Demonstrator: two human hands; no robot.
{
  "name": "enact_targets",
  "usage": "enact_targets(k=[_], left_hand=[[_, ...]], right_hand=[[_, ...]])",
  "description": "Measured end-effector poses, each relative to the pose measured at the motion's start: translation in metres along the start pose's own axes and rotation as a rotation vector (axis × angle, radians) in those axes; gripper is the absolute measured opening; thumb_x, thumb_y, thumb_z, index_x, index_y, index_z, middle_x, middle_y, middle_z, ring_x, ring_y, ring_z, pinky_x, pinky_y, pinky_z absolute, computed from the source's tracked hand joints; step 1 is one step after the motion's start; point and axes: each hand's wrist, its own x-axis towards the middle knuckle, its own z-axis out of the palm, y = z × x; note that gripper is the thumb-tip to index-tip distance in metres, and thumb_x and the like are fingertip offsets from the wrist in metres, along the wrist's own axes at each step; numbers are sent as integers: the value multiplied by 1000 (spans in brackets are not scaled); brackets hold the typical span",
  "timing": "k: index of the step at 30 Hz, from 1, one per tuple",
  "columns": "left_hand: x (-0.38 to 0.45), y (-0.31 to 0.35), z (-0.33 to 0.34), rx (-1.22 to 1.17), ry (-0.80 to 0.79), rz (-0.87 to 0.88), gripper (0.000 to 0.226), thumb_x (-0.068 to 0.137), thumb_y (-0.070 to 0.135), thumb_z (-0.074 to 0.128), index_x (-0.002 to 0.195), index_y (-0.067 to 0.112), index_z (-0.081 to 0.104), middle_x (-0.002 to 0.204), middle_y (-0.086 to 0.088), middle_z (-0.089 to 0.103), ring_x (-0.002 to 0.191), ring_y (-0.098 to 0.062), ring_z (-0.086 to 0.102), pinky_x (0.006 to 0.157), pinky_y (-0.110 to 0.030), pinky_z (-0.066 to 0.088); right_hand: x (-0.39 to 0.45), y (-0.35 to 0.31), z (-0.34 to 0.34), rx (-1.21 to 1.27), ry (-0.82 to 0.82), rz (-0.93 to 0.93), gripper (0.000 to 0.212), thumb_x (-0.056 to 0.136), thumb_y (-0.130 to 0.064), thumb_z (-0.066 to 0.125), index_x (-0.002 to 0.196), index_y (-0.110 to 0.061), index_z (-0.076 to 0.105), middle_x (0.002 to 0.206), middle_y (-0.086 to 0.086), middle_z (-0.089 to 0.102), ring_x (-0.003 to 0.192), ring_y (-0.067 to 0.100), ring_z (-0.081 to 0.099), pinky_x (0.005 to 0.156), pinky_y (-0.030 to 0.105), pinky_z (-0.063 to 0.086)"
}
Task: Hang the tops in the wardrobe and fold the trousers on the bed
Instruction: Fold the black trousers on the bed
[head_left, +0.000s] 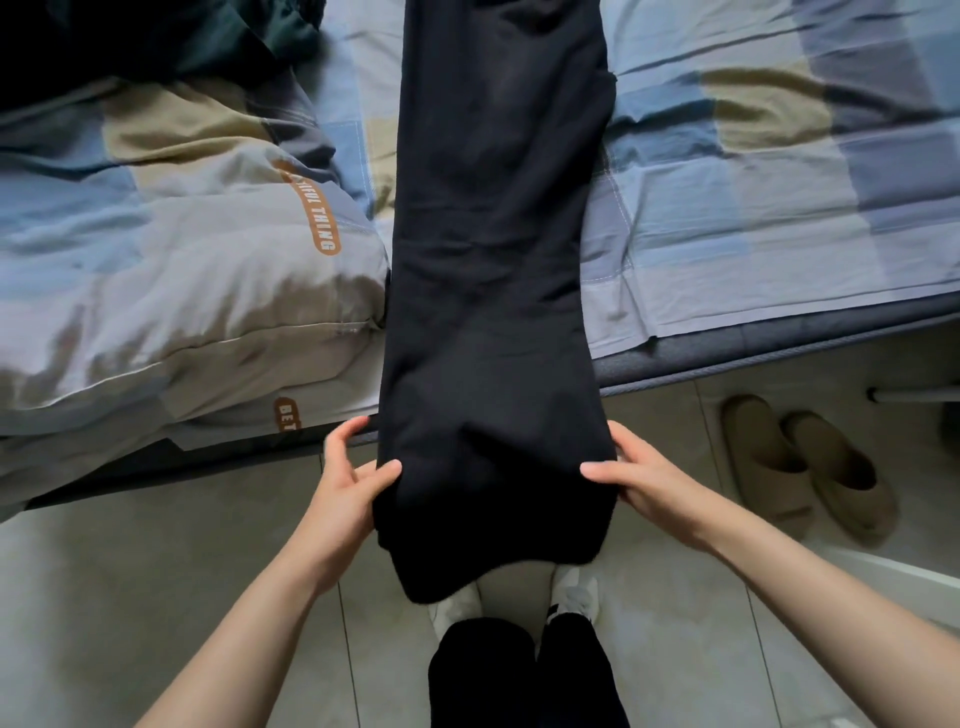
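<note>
At the far left of the frame a rumpled duvet (171, 270) in blue, grey and tan checks lies heaped on the bed (779, 218), with a dark green garment (156, 36) bunched in the upper left corner. Low in the frame, left of centre, the left hand (345, 478) pinches one side edge of the black trousers (493, 260), thumb on top and fingers curled underneath. The trousers run up the middle of the frame, laid lengthwise on the bed with the legs together, and their near end hangs past the mattress edge over the floor. The right hand (641, 478) pinches the opposite edge in the same way.

The step in hand looks like the trouser fold: the garment seems already doubled leg on leg, and the next move probably calls for lifting the hanging end and carrying it up over the part on the bed, keeping both edges level so it lands square.

Right of the trousers the checked sheet lies flat, so there is room there. The duvet presses close on the left and could catch the fold. At the lower right a pair of tan slippers (805, 462) sits on the tiled floor, well apart from the work.
</note>
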Motion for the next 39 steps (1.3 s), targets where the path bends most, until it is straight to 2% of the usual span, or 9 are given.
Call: enact_targets(k=[3, 6, 10, 15, 20, 25, 31, 33, 39], left_hand=[[-27, -3, 2, 73, 33, 42, 43, 94, 11, 61, 115, 43, 41, 108, 1, 72, 94, -24, 72, 67, -36, 55], [-53, -10, 7, 235, 23, 46, 20, 93, 12, 62, 99, 25, 49, 88, 9, 68, 78, -15, 63, 59, -18, 49], [-80, -18, 14, 194, 46, -64, 35, 88, 8, 68, 100, 29, 44, 104, 0, 71, 90, -22, 71, 67, -34, 59], [-101, -29, 13, 283, 107, -139, 27, 87, 2, 64, 91, 24, 48, 96, -8, 67, 73, -15, 66, 57, -29, 54], [-103, -35, 7, 261, 142, -258, 5, 90, 2, 59, 90, -1, 55, 82, -16, 62, 65, -20, 63, 65, -39, 60], [-111, -32, -2, 272, 178, -185, 32, 94, 14, 53, 63, 18, 44, 63, 0, 42, 62, -16, 40, 61, -30, 38], [-124, -40, -8, 24, 104, -207, 29, 98, 14, 49, 69, 19, 44, 73, -7, 38, 65, -16, 39, 63, -33, 33], [-126, -43, -5, -19, 103, -221, 30, 98, 14, 49, 69, 18, 44, 72, -6, 37, 62, -14, 39, 64, -33, 35], [-128, -22, 6, 210, 216, -228, 12, 94, 10, 56, 94, 20, 49, 71, -13, 67, 60, -17, 60, 57, -30, 53]], right_hand=[[-27, 14, 4, -40, 44, 24, 57, 69, -32, 73, 117, -19, 44, 79, -7, 66, 72, 10, 52, 66, 28, 34], [-49, 18, 12, 27, 10, 24, 34, 87, -18, 64, 118, -22, 48, 103, 3, 71, 89, 21, 59, 75, 29, 39], [-65, 13, 32, 38, -61, 68, 27, 95, -30, 55, 120, -28, 64, 125, -5, 65, 118, 12, 59, 95, 30, 45], [-78, 18, 50, -44, -62, 229, 42, 96, -47, 48, 115, -16, 69, 116, -3, 70, 112, 11, 63, 100, 31, 42], [-81, 19, 53, -33, 20, 229, 37, 93, -43, 56, 108, -14, 72, 110, -2, 72, 107, 12, 66, 96, 29, 43], [-85, 17, 43, 102, 82, 198, 33, 92, -33, 60, 101, -5, 74, 108, 8, 72, 103, 20, 68, 93, 33, 49], [-96, 33, 41, 77, 208, 172, 24, 90, -17, 64, 98, 5, 69, 106, 24, 69, 90, 25, 66, 83, 39, 48], [-102, 37, 44, 26, 231, 180, 19, 91, -10, 60, 110, -3, 62, 105, 19, 70, 88, 24, 65, 77, 40, 49], [-116, 25, 47, -47, 327, 222, 56, 90, -12, 58, 123, -45, 26, 96, 17, 67, 80, 22, 66, 65, 35, 59]])
